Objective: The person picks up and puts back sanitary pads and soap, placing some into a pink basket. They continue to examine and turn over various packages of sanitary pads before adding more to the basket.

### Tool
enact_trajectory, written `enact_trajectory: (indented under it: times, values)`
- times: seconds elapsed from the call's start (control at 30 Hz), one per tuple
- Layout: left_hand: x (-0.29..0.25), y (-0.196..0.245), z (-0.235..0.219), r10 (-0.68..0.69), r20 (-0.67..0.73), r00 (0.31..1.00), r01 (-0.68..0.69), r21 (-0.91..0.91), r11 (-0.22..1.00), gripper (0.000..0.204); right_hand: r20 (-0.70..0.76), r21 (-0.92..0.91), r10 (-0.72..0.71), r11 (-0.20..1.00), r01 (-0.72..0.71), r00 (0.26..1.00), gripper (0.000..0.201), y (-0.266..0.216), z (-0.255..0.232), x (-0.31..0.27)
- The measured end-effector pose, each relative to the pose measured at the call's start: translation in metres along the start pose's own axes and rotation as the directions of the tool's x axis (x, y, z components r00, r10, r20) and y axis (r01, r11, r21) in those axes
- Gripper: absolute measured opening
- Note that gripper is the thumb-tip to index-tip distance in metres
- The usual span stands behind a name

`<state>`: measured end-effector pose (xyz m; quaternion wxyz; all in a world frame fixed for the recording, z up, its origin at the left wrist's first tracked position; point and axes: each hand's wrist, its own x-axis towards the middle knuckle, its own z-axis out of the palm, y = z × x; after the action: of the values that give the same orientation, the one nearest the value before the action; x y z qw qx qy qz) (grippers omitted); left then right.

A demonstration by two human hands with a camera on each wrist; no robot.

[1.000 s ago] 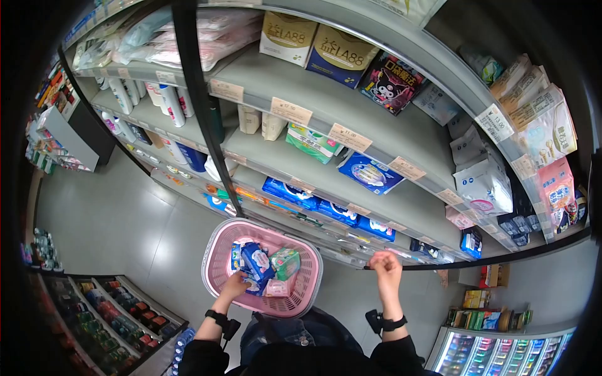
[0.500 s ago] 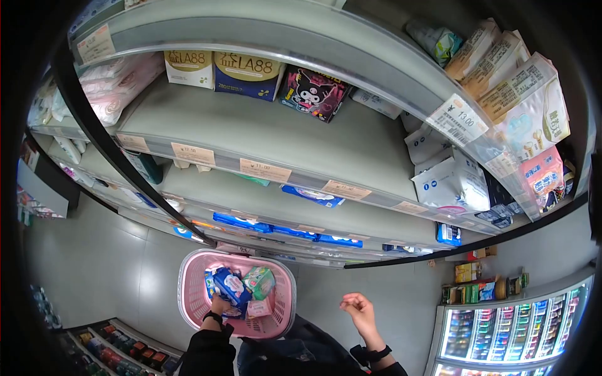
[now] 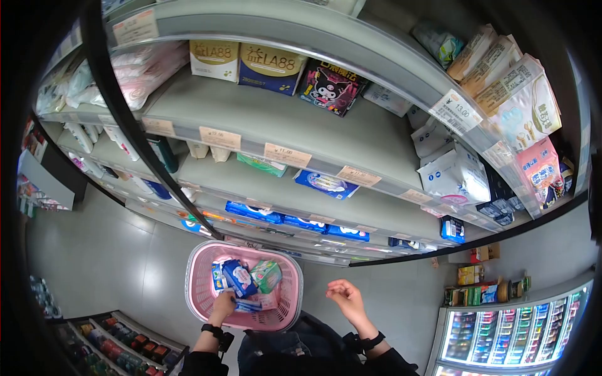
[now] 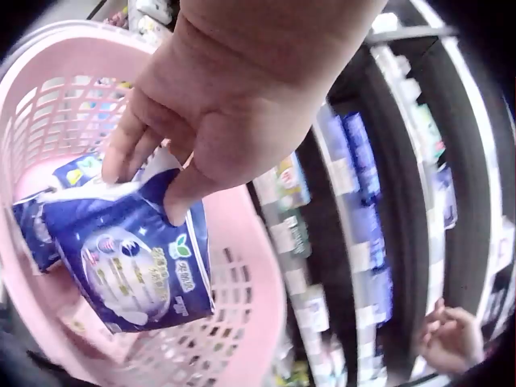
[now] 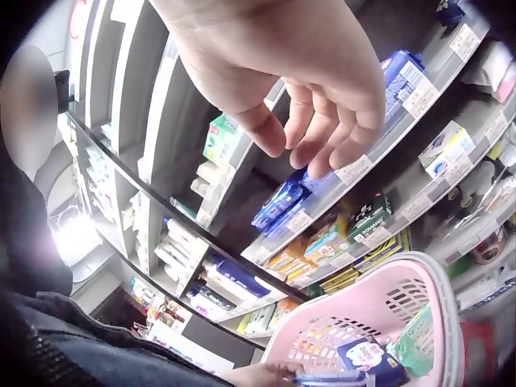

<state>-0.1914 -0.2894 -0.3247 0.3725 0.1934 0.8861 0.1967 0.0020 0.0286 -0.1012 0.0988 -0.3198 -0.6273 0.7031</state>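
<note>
My left hand (image 3: 222,306) is inside the pink basket (image 3: 197,285), close to its near left wall. Thumb and fingers pinch the top edge of a blue sanitary pad pack (image 4: 133,278), which hangs with its printed front showing in the left wrist view. Around it in the basket lie another blue pack (image 3: 238,277), a green pack (image 3: 266,276) and a pink pack (image 3: 271,301), partly covered by the held one. To the right of the basket, my right hand (image 3: 348,301) hovers with loosely bent fingers and holds nothing.
A tall shelf unit (image 3: 251,106) with price tags curves along the front, the basket close against its foot. Blue packs (image 3: 254,213) line a lower shelf. A lit drinks cooler (image 3: 511,332) stands at the right, a low display (image 3: 125,344) at the near left.
The view has swung and dipped, then partly returned. My left hand has come towards the near side of the basket with the blue sanitary pad pack. My right hand has moved left and lower.
</note>
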Motion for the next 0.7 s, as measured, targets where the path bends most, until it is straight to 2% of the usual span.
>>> enact_trajectory:
  times: [0.03,0.07,0.1,0.13,0.17,0.2,0.23,0.3,0.33,0.37,0.43,0.57,0.7]
  values:
    - [-0.012,0.01,-0.016,-0.006,0.011,1.0,0.007,-0.075,0.997,0.028,0.012,-0.01,-0.001,1.0,0.002,1.0,0.017,-0.001,0.004,0.0]
    - [-0.022,0.015,-0.028,0.064,-0.086,0.994,-0.08,-0.197,0.977,0.025,0.022,-0.01,-0.001,1.0,0.001,1.0,0.017,-0.002,0.008,0.0]
    - [-0.029,0.018,-0.037,0.055,-0.092,0.994,-0.072,-0.199,0.977,0.025,0.046,-0.021,-0.002,1.0,0.002,0.999,0.019,-0.002,0.013,0.001]
    - [-0.034,0.021,-0.046,0.077,-0.064,0.995,-0.098,-0.49,0.866,0.019,0.071,-0.032,-0.004,0.999,0.006,0.997,0.022,-0.002,0.018,0.002]
    - [-0.04,0.029,-0.057,0.108,-0.046,0.993,-0.107,-0.734,0.671,0.015,0.082,-0.031,-0.004,0.999,0.006,0.997,0.022,-0.006,0.025,0.002]
    - [-0.048,0.037,-0.066,0.135,-0.048,0.99,-0.116,-0.82,0.561,0.009,0.121,-0.048,-0.005,0.999,0.011,0.993,0.026,-0.011,0.033,0.001]
    - [-0.063,0.057,-0.086,0.128,-0.056,0.99,-0.119,-0.821,0.559,0.009,0.16,-0.066,-0.007,0.998,0.018,0.987,0.031,-0.017,0.04,0.001]
    - [-0.098,0.096,-0.125,0.102,0.06,0.993,0.037,-0.977,0.212,0.007,0.216,-0.082,0.016,0.997,0.002,0.976,0.033,-0.025,0.053,0.0]
    - [-0.106,0.101,-0.131,0.169,0.023,0.985,-0.005,-0.987,0.161,0.006,0.26,-0.098,0.04,0.995,-0.015,0.965,0.036,-0.028,0.06,-0.001]
    - [-0.11,0.104,-0.133,0.166,0.015,0.986,-0.012,-0.987,0.159,0.006,0.267,-0.098,0.036,0.995,-0.01,0.963,0.036,-0.033,0.066,-0.001]
    - [-0.118,0.108,-0.136,0.208,-0.038,0.977,-0.055,-0.996,0.076,0.006,0.36,0.003,0.06,0.998,-0.065,0.931,0.042,-0.04,0.076,-0.004]
    - [-0.132,0.123,-0.144,0.222,-0.072,0.972,-0.083,-0.996,0.036,0.004,0.428,0.103,0.082,0.985,-0.139,0.9,0.046,-0.044,0.089,-0.007]
    - [-0.137,0.124,-0.137,0.265,-0.074,0.961,-0.101,-0.991,0.09,0.006,0.446,0.167,0.095,0.968,-0.187,0.89,0.046,-0.056,0.099,-0.014]
